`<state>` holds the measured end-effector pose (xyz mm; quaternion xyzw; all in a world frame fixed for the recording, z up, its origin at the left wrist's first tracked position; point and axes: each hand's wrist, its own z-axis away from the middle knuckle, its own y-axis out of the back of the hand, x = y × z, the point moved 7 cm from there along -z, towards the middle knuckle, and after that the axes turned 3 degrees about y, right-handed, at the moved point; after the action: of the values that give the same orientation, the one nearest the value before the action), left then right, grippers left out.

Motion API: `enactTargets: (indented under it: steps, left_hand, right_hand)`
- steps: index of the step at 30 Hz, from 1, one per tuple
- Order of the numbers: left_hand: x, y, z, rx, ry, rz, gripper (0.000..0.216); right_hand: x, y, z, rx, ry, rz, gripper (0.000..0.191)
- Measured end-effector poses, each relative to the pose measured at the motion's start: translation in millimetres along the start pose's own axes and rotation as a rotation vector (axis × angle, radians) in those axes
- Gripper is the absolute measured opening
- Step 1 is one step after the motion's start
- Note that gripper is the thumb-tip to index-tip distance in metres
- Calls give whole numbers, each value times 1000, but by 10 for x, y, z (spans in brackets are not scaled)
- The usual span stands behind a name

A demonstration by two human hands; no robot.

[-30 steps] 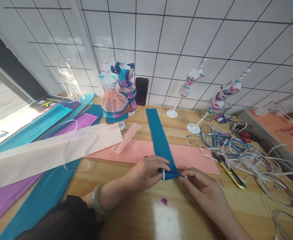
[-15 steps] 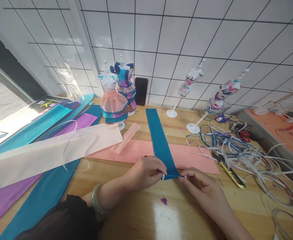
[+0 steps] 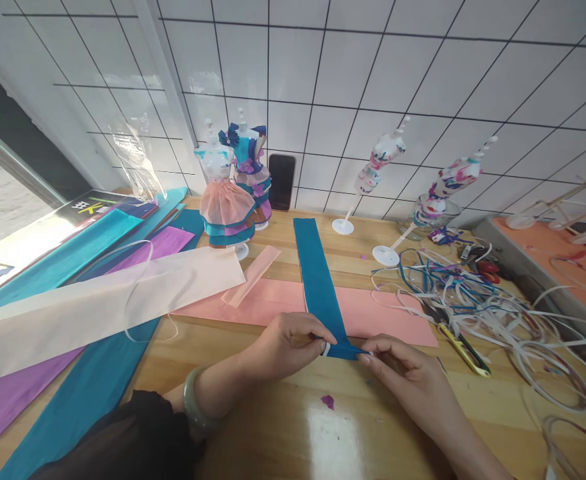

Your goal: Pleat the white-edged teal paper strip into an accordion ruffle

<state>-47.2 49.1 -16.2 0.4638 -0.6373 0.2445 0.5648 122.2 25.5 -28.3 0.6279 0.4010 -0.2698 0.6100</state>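
A long teal paper strip (image 3: 319,280) runs away from me across a pink paper sheet (image 3: 377,317) on the wooden table (image 3: 273,427). My left hand (image 3: 287,343) pinches the strip's near end from the left, with a bit of white tape or band at its fingertips. From the right, my right hand (image 3: 407,377) pinches the same near end. Both hands are closed on the gathered end, close to the table top. A green bangle (image 3: 193,403) sits on my left wrist.
Cream, purple and teal paper sheets (image 3: 73,313) lie at the left. Two dressed mini mannequins (image 3: 230,193) and a phone (image 3: 281,181) stand by the tiled wall. Two bare mannequins (image 3: 387,160) lean at the right, beside a tangle of white strips (image 3: 477,300) and yellow-handled scissors (image 3: 465,350).
The hands have kept their pinch on the strip's near end, working it slightly; the strip's near end looks a little more gathered. Nothing else has moved.
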Motion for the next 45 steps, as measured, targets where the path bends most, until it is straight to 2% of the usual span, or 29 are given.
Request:
enactTargets:
  steps: [10,19,28,32,37,41,45]
  left_hand:
    - [19,-4,4,-24,-25,1,19]
    - [71,1,-2,-20,29,-61,15]
    - [-12,28,-6,78,59,-114,7]
    - [13,44,-3,108,7,-113,11]
    - [18,19,-9,78,-31,-140,18]
    - [48,-69,8,-9,-99,-251,27]
    - [40,-124,31,-51,-121,-310,23]
  right_hand:
    - [59,-15,7,-13,-53,-57,18]
    - [58,-40,21,-18,-79,-100,17]
    - [-9,-60,20,-41,0,-78,14]
    - [-65,-26,16,-10,43,-49,14]
    - [-111,-43,11,-35,109,11,13]
    - [-169,-63,21,-32,177,85,11]
    - [-246,-113,41,-55,228,116,11]
